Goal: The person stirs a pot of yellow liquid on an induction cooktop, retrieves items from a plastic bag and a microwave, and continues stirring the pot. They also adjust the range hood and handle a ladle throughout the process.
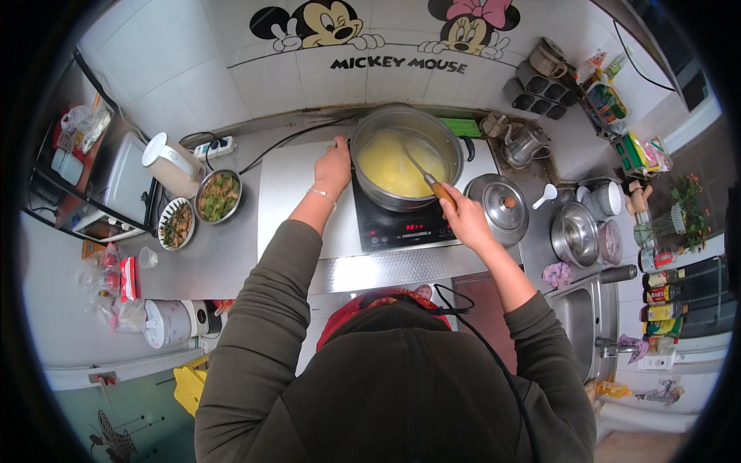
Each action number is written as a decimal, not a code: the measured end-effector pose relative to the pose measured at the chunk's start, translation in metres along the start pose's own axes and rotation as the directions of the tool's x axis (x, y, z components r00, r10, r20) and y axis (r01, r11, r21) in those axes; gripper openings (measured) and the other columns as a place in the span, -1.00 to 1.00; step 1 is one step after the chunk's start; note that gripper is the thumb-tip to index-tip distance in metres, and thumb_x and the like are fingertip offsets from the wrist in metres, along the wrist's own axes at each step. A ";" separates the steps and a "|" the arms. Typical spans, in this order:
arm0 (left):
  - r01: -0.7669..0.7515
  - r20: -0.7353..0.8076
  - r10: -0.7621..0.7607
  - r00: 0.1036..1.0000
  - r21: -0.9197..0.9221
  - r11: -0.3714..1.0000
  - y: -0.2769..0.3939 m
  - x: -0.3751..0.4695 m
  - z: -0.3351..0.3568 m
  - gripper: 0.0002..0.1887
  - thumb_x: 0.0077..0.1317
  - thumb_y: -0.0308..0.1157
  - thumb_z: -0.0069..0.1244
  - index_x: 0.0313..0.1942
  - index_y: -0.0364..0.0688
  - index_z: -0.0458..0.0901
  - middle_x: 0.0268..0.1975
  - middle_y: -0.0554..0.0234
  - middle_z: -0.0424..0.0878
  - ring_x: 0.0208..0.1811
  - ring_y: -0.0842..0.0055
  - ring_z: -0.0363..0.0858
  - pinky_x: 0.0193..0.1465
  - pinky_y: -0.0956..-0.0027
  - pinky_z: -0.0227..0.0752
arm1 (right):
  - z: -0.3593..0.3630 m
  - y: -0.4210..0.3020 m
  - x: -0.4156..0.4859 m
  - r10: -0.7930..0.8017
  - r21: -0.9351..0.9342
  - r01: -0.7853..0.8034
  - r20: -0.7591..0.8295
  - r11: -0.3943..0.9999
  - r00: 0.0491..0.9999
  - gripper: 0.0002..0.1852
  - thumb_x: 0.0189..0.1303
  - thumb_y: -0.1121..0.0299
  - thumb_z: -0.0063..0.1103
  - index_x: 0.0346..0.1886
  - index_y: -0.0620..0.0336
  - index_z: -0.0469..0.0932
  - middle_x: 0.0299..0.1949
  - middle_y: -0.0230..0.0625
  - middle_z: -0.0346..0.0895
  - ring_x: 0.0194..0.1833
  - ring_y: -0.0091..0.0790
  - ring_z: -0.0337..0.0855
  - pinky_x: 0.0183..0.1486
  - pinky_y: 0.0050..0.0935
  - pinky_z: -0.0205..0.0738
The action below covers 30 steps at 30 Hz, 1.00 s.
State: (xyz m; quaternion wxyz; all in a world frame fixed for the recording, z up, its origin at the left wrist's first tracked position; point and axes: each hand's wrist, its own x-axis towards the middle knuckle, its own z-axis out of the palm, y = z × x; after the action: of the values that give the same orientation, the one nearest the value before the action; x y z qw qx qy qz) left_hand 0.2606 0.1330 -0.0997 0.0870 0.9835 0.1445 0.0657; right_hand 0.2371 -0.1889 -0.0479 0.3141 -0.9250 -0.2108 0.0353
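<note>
A deep steel pot (457, 126) sits on a black induction cooker (393, 231) with a lit red display. In the pot is a yellow, grainy liquid (382, 165). My left hand (333, 169) is closed around the pot's left handle, which the fingers mostly hide. With my right hand (465, 217) I hold the wooden handle of a metal ladle (429, 177). The ladle slants into the pot, and its bowl is under the yellow liquid. Just right of the cooker, near my right hand, lies a steel pot lid (499, 202) with a wooden knob.
To the left stand a white electric kettle (171, 165), a steel bowl of cooked greens (219, 197) and a fluted dish of food (176, 224). On the right are a white spoon (545, 196), a steel basin (574, 234), a metal kettle (525, 146) and the sink (570, 324).
</note>
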 end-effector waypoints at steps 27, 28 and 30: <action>0.000 0.028 0.001 1.000 -0.010 1.000 0.000 0.001 -0.002 -0.34 0.24 -0.51 0.10 0.31 -0.41 0.19 -0.04 -0.21 0.66 -0.14 0.05 0.78 -0.16 0.16 0.70 | -0.111 -0.025 -0.030 0.139 0.650 -0.347 0.350 0.676 0.926 -0.48 0.56 0.11 -0.01 0.44 0.18 0.36 -0.49 -0.59 0.33 -0.59 -0.76 0.13 -0.57 -0.71 -0.01; 0.000 0.032 0.000 0.999 -0.014 1.000 0.000 0.001 -0.002 -0.34 0.24 -0.51 0.10 0.31 -0.41 0.19 -0.04 -0.22 0.66 -0.14 0.05 0.78 -0.16 0.16 0.70 | -0.113 -0.027 -0.030 0.137 0.628 -0.299 0.293 0.719 0.946 -0.48 0.55 0.14 0.02 0.45 0.18 0.36 -0.47 -0.57 0.37 -0.56 -0.76 0.18 -0.54 -0.70 0.06; 0.006 0.048 -0.006 0.999 -0.011 1.000 0.000 0.002 -0.002 -0.33 0.24 -0.51 0.10 0.32 -0.40 0.18 -0.03 -0.23 0.66 -0.14 0.05 0.78 -0.16 0.16 0.70 | -0.117 -0.031 -0.029 0.080 0.575 -0.164 0.170 0.801 0.982 -0.48 0.55 0.16 0.02 0.46 0.15 0.36 -0.46 -0.57 0.39 -0.55 -0.75 0.20 -0.52 -0.69 0.10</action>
State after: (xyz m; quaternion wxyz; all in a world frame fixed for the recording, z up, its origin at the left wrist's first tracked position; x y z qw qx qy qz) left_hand 0.2616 0.1340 -0.0972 0.0961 0.9838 0.1449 0.0425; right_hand 0.2226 -0.2444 0.0621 0.5660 -0.7898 -0.1505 0.1821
